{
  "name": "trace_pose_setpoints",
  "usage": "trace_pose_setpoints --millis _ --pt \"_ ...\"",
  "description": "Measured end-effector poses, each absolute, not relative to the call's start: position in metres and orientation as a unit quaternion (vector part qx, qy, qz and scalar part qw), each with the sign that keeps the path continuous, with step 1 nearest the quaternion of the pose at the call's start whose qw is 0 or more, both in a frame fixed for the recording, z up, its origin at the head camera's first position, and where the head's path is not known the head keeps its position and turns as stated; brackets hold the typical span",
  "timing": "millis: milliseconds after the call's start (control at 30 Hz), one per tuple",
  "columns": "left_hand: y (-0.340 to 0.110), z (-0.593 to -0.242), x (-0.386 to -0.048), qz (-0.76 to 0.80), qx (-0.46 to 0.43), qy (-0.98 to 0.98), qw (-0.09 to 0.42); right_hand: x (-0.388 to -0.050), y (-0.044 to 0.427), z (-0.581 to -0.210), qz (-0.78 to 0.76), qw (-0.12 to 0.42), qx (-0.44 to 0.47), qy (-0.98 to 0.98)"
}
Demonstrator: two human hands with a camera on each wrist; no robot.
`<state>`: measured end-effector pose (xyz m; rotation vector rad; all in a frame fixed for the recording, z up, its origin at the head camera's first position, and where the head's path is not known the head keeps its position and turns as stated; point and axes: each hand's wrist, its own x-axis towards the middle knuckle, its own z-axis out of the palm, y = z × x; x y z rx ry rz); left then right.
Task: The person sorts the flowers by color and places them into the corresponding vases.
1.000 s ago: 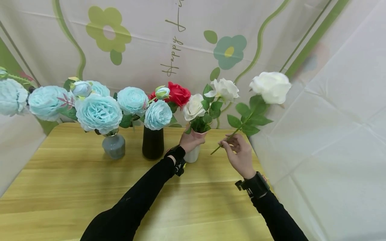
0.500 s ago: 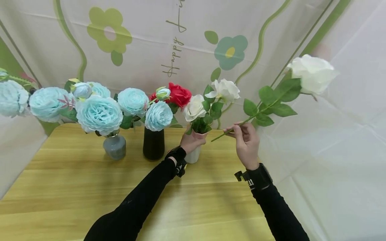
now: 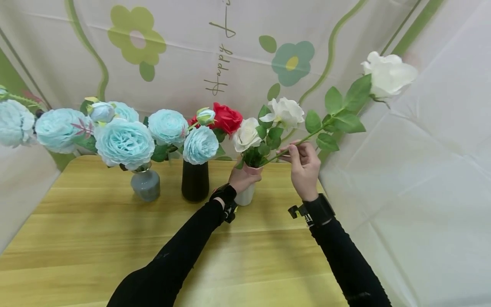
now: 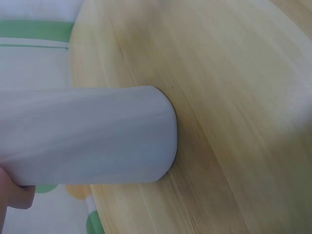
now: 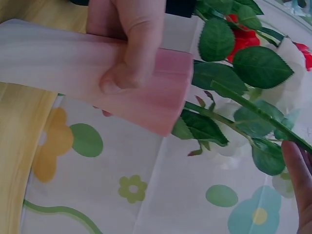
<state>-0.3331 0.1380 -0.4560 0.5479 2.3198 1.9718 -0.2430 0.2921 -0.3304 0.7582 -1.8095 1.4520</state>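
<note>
My left hand point(image 3: 242, 179) grips a white vase with a pink rim point(image 3: 245, 196) just below its mouth. The vase stands upright on the table, its base touching the wood in the left wrist view. Two white roses point(image 3: 285, 111) with green leaves rise out of it. To the right of the vase, my right hand point(image 3: 305, 170) pinches the stem of another white rose point(image 3: 389, 74), its bloom tilted up and right. In the right wrist view the cut end of that stem point(image 5: 263, 114) hovers just outside the vase's pink mouth point(image 5: 173, 87), apart from it.
A black vase point(image 3: 194, 183) with a red rose point(image 3: 227, 118) behind pale blue flowers stands left of the white vase. Further left is a grey vase point(image 3: 145, 186) of pale blue blooms point(image 3: 124, 143). A printed cloth point(image 3: 184, 51) hangs behind the wooden table point(image 3: 230, 256).
My right hand first moved up and right with the rose, then back left and up, bringing the stem's end to the vase mouth. The left hand stays on the vase.
</note>
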Motion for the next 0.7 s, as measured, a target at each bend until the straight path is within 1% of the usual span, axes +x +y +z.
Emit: trace_pose_setpoints --millis 200,233,333,433,467,633,700 --pt "0.141 -0.459 -0.334 0.63 0.163 0.758 0.034 -0.266 0.301 -0.366 0.559 0.318 0.311 -0.7" --pt "0.141 -0.459 -0.334 0.628 0.162 0.76 0.034 -0.284 0.311 -0.388 0.568 0.305 0.326 -0.692" --pt "0.141 -0.458 -0.334 0.627 0.169 0.76 0.027 -0.29 0.311 -0.395 0.578 0.271 0.332 -0.695" --pt "0.14 -0.457 -0.336 0.622 0.179 0.762 0.017 -0.289 0.305 -0.392 0.553 0.257 0.333 -0.719" --pt "0.14 -0.457 -0.336 0.623 0.183 0.76 0.015 -0.271 0.292 -0.37 0.536 0.261 0.324 -0.734" --pt "0.139 -0.458 -0.338 0.636 0.198 0.746 0.008 -0.262 0.276 -0.352 0.481 0.283 0.319 -0.766" --pt "0.138 -0.457 -0.338 0.641 0.202 0.741 0.01 -0.266 0.276 -0.353 0.466 0.285 0.313 -0.777"
